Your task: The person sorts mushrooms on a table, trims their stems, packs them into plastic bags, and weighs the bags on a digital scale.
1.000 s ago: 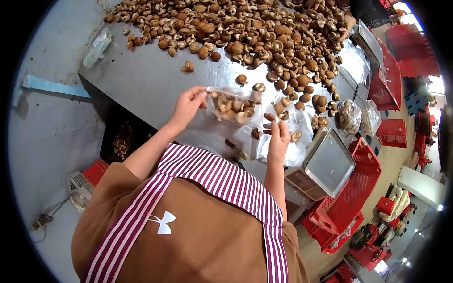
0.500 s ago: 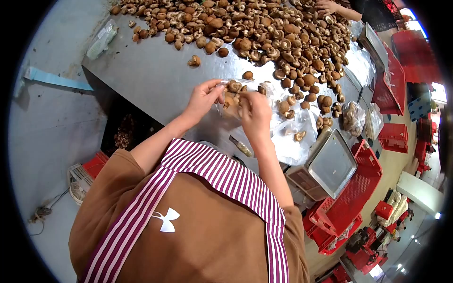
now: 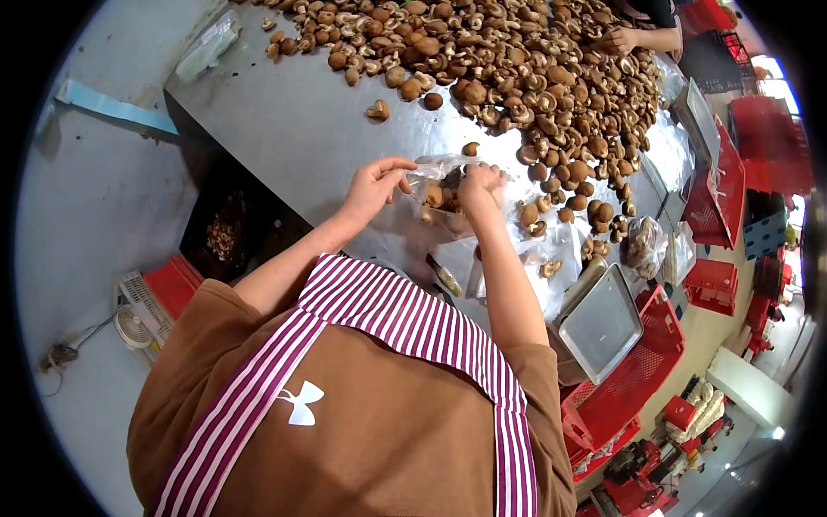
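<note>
A clear plastic bag (image 3: 418, 202) with several mushrooms (image 3: 438, 196) inside is held up between my hands over the metal table. My left hand (image 3: 376, 185) pinches the left side of its mouth between thumb and fingers. On the other side my right hand (image 3: 482, 185) is closed on the bag's right edge, its fingertips partly hidden. A single mushroom (image 3: 470, 149) lies just beyond the bag. Right of my right hand, loose mushrooms (image 3: 550, 269) rest on white plastic bags (image 3: 530, 293).
A big heap of mushrooms (image 3: 517, 73) covers the table's (image 3: 276, 129) far side, where another person's hand (image 3: 618, 40) touches it. A scale with a metal tray (image 3: 601, 323) stands at right, near filled bags (image 3: 646, 244) and red crates (image 3: 633, 370). A knife-like tool (image 3: 444, 276) lies near my apron.
My right hand has come out of the bag's mouth and now grips its right edge. The bag stands wider, with mushrooms lower inside. The whole view has shifted slightly.
</note>
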Demonstrator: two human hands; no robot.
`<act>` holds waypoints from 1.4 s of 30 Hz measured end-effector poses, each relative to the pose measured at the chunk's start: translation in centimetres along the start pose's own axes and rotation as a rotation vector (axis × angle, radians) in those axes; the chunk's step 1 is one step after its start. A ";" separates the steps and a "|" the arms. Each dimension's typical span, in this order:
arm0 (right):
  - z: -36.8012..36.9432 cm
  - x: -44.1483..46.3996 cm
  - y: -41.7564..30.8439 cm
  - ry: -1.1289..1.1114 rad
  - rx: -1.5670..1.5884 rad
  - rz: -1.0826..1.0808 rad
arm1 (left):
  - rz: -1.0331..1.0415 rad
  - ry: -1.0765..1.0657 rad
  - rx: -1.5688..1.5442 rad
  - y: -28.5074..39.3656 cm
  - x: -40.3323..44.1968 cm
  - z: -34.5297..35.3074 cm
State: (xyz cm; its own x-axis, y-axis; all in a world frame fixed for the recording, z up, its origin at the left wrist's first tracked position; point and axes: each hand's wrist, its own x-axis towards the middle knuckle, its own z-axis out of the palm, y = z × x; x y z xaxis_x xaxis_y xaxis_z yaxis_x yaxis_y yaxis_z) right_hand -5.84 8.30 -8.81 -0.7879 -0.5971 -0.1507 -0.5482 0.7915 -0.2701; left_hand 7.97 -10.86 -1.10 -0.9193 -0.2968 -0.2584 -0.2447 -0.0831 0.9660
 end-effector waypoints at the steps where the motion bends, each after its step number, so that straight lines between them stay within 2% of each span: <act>1: -1.0 -0.5 -0.4 0.114 -0.014 0.010 | -0.041 -0.006 -0.053 -0.4 0.0 -0.3; 2: -2.0 -1.1 -0.7 0.230 -0.029 0.021 | -0.081 -0.015 -0.105 -0.6 0.1 -0.4; 3: -3.0 -1.7 -0.6 0.300 0.166 0.020 | -0.082 -0.017 -0.109 -0.6 0.1 -0.4; 4: -4.0 -2.1 -0.8 0.299 0.163 0.021 | -0.106 -0.053 -0.136 -0.4 0.1 -0.3; 6: -6.0 -3.4 -1.5 0.292 0.753 0.221 | -0.134 -0.093 -0.164 0.4 -0.1 0.1; 7: -7.8 -4.3 -2.7 0.214 0.948 0.320 | -0.202 -0.103 -0.225 1.4 -0.3 0.6; 8: -8.9 -5.2 -3.7 0.217 0.947 0.325 | -0.271 -0.113 -0.285 2.2 -0.4 1.2; 9: -9.6 -6.0 -4.7 0.180 1.021 0.225 | -0.272 -0.120 -0.284 2.9 -0.4 1.6; 10: -10.1 -6.7 -5.7 0.141 1.093 0.124 | -0.373 -0.166 -0.457 3.5 -0.3 2.1; 11: -10.5 -7.3 -6.7 0.153 1.014 0.041 | -0.476 -0.210 -0.629 3.8 -0.3 2.4; 14: -9.4 -6.1 -5.7 0.271 0.917 0.073 | -0.600 -0.145 -0.637 3.0 0.2 1.9; 16: -7.2 -4.8 -3.8 0.281 0.815 0.114 | -0.536 -0.207 -0.704 1.5 0.5 0.4; 18: -5.7 -3.6 -3.0 0.159 0.462 0.032 | -0.347 -0.238 -0.665 2.5 0.2 -0.2; 19: -5.2 -3.3 -3.2 0.085 0.285 0.044 | -0.346 -0.236 -0.665 3.2 -0.1 0.0; 20: -4.6 -2.8 -3.5 0.085 0.285 0.042 | -0.332 -0.173 -0.610 4.1 -0.5 0.3; 22: -3.1 -1.6 -3.7 0.160 0.108 -0.150 | -0.315 -0.104 -0.555 5.2 -1.0 0.8; 23: -2.2 -1.3 -3.5 0.068 0.046 -0.141 | -0.286 -0.106 -0.546 5.5 -1.2 0.9; 26: -3.7 -2.6 -2.9 0.106 -0.085 -0.156 | -0.251 -0.100 -0.538 5.7 -1.3 0.4; 28: -5.4 -4.3 -2.1 0.032 -0.028 -0.119 | -0.248 -0.092 -0.544 5.5 -1.3 0.0; 30: -6.0 -6.1 -0.7 -0.073 -0.199 -0.010 | -0.258 -0.127 -0.520 4.9 -1.4 -0.5; 31: -5.9 -7.3 0.0 -0.078 -0.200 -0.010 | -0.261 -0.126 -0.523 4.6 -1.4 -0.5; 33: -5.8 -9.1 0.9 0.068 -0.177 -0.048 | -0.276 -0.184 -0.496 4.4 -1.5 -0.4; 36: -5.2 -10.0 -0.7 0.168 -0.083 -0.059 | -0.303 -0.195 -0.476 4.6 -1.5 0.4; 40: -6.1 -9.6 -6.1 -0.061 0.468 -0.233 | -0.283 -0.209 -0.465 4.7 -1.3 1.0; 42: -4.7 -9.0 -6.4 -0.002 0.521 -0.184 | -0.269 -0.218 -0.447 4.9 -1.3 0.9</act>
State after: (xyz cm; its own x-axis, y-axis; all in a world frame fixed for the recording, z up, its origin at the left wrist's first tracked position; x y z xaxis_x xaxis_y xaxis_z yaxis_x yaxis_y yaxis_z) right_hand 3.39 9.23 -1.24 -0.6912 -0.7203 -0.0581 -0.4650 0.5048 -0.7273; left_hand 7.73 -10.00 3.94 -0.8966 -0.0097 -0.4428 -0.3687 -0.5376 0.7583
